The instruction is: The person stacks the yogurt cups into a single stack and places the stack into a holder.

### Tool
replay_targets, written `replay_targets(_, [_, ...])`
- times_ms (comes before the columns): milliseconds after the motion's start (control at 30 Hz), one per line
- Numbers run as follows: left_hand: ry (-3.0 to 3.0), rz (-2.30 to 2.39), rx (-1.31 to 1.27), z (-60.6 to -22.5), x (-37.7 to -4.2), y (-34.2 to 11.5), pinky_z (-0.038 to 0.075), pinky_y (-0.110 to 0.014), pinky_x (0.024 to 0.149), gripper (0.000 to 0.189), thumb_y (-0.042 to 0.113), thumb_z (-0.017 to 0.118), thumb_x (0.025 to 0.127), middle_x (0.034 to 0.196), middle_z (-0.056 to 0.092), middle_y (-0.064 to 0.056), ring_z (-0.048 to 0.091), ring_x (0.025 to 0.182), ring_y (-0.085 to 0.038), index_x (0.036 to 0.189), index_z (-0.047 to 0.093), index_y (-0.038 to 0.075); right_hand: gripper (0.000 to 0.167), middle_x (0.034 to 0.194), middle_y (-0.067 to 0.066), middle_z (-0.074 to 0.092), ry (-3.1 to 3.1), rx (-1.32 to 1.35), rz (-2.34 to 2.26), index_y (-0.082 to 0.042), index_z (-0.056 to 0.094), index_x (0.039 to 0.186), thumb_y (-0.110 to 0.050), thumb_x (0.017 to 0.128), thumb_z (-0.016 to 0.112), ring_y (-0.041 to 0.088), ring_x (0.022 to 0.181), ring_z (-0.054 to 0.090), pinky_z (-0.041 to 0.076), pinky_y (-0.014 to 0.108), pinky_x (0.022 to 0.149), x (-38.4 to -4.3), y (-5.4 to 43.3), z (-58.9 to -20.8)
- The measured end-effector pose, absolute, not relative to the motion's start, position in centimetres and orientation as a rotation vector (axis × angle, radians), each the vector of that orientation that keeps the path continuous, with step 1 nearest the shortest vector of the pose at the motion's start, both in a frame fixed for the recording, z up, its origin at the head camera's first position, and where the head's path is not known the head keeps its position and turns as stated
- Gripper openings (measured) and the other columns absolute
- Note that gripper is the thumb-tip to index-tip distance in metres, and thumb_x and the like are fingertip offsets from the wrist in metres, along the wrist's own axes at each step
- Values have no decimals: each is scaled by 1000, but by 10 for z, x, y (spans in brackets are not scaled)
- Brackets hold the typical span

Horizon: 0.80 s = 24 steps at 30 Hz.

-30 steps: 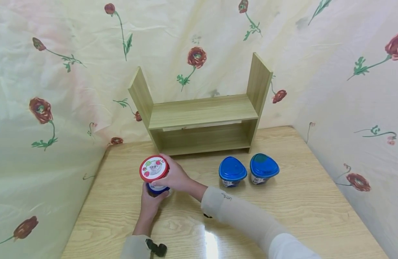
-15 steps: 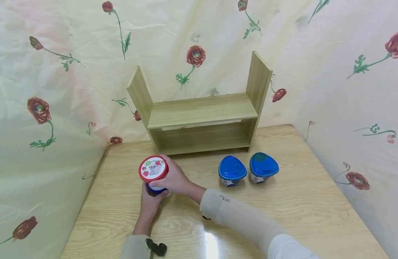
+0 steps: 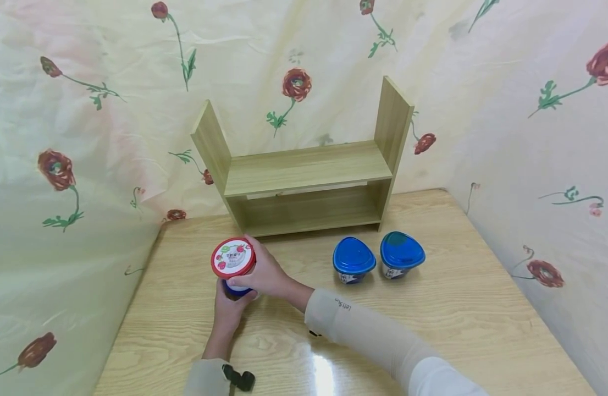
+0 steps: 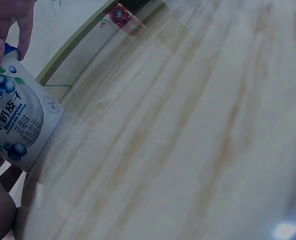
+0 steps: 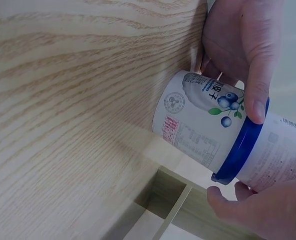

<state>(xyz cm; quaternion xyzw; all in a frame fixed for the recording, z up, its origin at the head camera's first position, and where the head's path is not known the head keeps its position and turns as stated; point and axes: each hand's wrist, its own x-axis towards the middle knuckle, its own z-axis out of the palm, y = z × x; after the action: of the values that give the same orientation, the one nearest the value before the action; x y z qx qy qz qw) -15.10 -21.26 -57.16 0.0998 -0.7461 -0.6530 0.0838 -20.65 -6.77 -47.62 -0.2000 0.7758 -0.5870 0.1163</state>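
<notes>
Two yogurt cups stand one above the other at the left of the table in the head view. The upper cup (image 3: 232, 257) has a red-rimmed lid printed with strawberries. Below it is a white cup (image 5: 198, 125) with blueberry pictures and a blue lid (image 5: 240, 147), upright on the table. My left hand (image 3: 228, 311) grips this lower cup, its thumb against the blue rim in the right wrist view. My right hand (image 3: 268, 269) holds the upper cup from the right side, directly over the blue lid. Whether the cups touch is hard to see.
Two cups with rounded triangular blue lids, one left (image 3: 353, 258) and one right (image 3: 402, 253), stand side by side on the right. Behind everything is a two-level wooden shelf (image 3: 309, 168). Flower-patterned cloth surrounds the table (image 3: 432, 330).
The head view has shifted very slightly. Both hands keep their hold on the stacked cups, with no clear movement.
</notes>
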Motion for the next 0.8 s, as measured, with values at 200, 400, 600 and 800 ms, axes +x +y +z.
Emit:
replay_targets(200, [-2226, -1942, 304, -572, -151, -214, 24, -52, 120, 104, 17, 87, 80, 155, 33, -18, 31, 144, -36, 158, 19, 10, 120, 157, 5, 38, 2172, -520, -1741, -23, 15, 163, -28, 72, 94, 26, 143, 38, 37, 46, 115, -208, -61, -475])
replay_targets(400, [-2228, -1942, 293, -571, -150, -214, 23, -52, 121, 103, 18, 87, 80, 154, 35, -16, 31, 143, -34, 158, 20, 10, 110, 162, 10, 31, 2155, -560, -1725, -23, 19, 162, -29, 77, 90, 33, 148, 28, 32, 53, 116, -209, -36, -470])
replay_targets(600, [-2204, -1976, 280, -570, -151, -213, 22, -51, 121, 103, 11, 86, 80, 154, 35, -19, 31, 144, -35, 158, 19, 9, 98, 162, 4, 32, 2120, -760, -1732, -20, 24, 161, -17, 84, 85, 24, 149, 29, 29, 44, 120, -209, 6, -465])
replay_targets(800, [-2222, -1958, 303, -571, -152, -212, 22, -52, 121, 103, 13, 87, 79, 153, 36, -19, 30, 144, -37, 157, 21, 8, 98, 162, 1, 34, 2148, -883, -1670, -23, 25, 160, -24, 83, 86, 19, 149, 29, 30, 40, 119, -206, 44, -458])
